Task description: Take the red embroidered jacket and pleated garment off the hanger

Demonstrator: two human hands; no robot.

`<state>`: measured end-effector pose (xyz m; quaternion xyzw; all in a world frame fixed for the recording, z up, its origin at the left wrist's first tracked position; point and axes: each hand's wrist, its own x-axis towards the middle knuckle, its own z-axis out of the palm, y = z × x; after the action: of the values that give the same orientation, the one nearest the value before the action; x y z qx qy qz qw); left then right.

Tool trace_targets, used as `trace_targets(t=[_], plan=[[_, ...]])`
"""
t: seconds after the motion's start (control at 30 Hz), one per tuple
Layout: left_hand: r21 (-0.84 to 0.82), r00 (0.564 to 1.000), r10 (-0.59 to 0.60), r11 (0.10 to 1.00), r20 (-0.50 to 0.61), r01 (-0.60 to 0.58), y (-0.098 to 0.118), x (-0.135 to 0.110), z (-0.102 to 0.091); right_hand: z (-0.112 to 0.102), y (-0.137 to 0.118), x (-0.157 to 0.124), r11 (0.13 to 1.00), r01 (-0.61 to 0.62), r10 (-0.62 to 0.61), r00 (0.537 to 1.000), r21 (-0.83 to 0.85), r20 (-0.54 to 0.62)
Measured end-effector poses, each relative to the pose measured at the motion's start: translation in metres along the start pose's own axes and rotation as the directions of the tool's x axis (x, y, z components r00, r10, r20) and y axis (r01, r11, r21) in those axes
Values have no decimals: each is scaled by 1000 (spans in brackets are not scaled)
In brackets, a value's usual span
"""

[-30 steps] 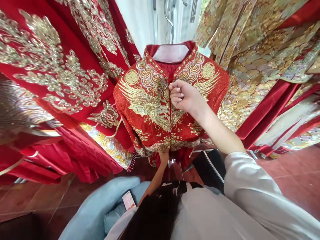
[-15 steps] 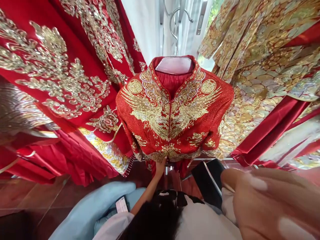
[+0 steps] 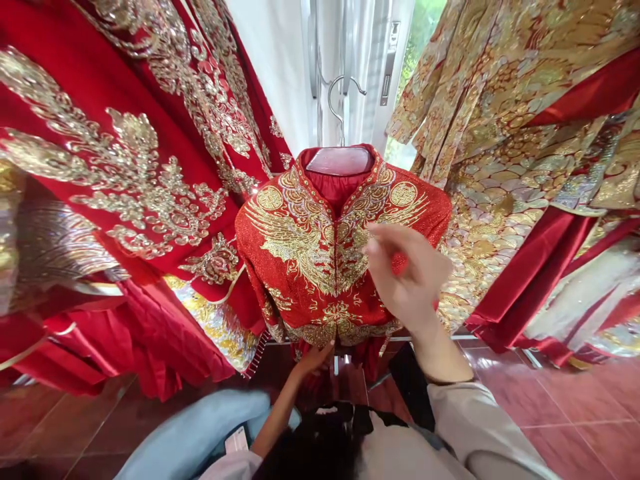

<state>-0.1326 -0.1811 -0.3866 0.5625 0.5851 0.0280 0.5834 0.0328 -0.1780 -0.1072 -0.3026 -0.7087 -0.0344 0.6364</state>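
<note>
A red jacket (image 3: pixel 300 247) with gold phoenix embroidery and a stand collar hangs on a metal-hooked hanger (image 3: pixel 340 127) straight ahead. My left hand (image 3: pixel 314 360) reaches up from below and grips the jacket's bottom hem at the centre. My right hand (image 3: pixel 410 277) is raised in front of the jacket's right chest, smeared by motion. Its fingers are too blurred to read, and I see nothing in them.
Red garments with gold embroidery (image 3: pixel 125 167) hang close on the left, gold scale-patterned ones (image 3: pixel 500 133) on the right. A white window frame with a handle (image 3: pixel 387 63) is behind the hanger. Below are red floor tiles (image 3: pixel 575 413), a light blue bundle (image 3: pixel 200 433) and a black object (image 3: pixel 407 387).
My right hand left the collar fastening, swung back close to the camera, and is now in front of the jacket's chest again. The left hand stayed at the hem.
</note>
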Motion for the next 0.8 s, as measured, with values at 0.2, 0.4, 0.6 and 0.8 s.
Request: trace_targets(t=[0.2, 0.4, 0.6, 0.8], plan=[[191, 992, -18, 981, 127, -6, 33, -54, -57, 93, 72, 12, 944, -330, 330, 936, -24, 121], [545, 345, 798, 594, -495, -592, 120, -156, -143, 109, 74, -1, 865, -463, 476, 879, 194, -25], [751, -141, 762, 558, -632, -352, 149, -143, -214, 110, 71, -4, 576, -591, 669, 738, 566, 90], [665, -148, 677, 617, -721, -421, 136, -105, -227, 97, 71, -84, 385, -669, 739, 636, 636, 222]])
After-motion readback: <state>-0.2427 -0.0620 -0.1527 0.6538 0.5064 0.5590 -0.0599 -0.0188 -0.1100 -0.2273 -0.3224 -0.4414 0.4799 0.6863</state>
